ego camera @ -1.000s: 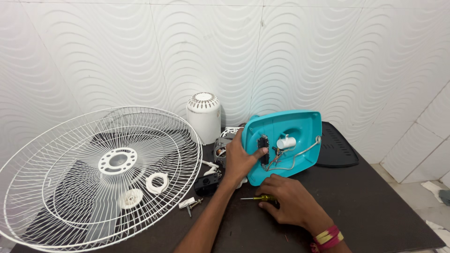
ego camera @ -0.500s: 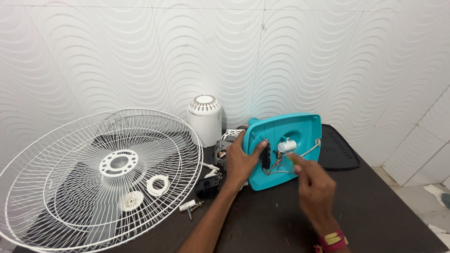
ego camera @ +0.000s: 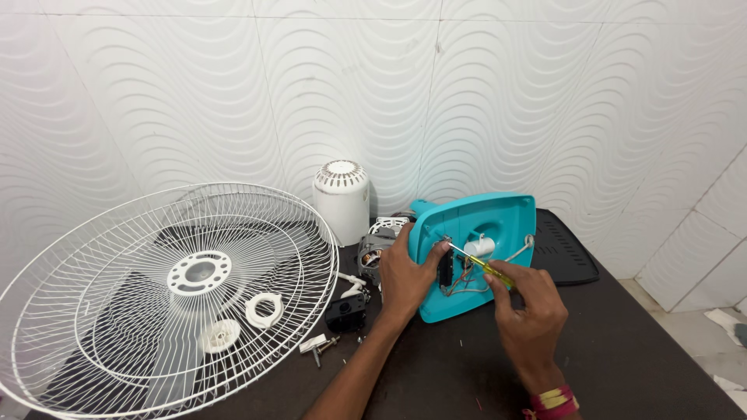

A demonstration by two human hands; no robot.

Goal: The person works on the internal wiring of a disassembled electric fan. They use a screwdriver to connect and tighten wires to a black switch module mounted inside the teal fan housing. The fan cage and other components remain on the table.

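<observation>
Left hand [ego camera: 405, 276] grips teal base [ego camera: 498, 225]; right hand [ego camera: 529, 311] grips screwdriver [ego camera: 478, 263]; wire guard [ego camera: 156, 295] covers the table's [ego camera: 638, 350] left edge.

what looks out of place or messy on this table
The fan is in pieces: the white grille lies flat, hanging over the table edge, and loose screws lie beside it. Bare wires show inside the teal base.

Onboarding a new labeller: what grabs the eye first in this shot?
The big white fan grille fills the left of the dark table. At centre right, the left hand props a teal base on edge while the right hand puts a yellow screwdriver to its wiring. A white motor cover stands against the wall.
</observation>
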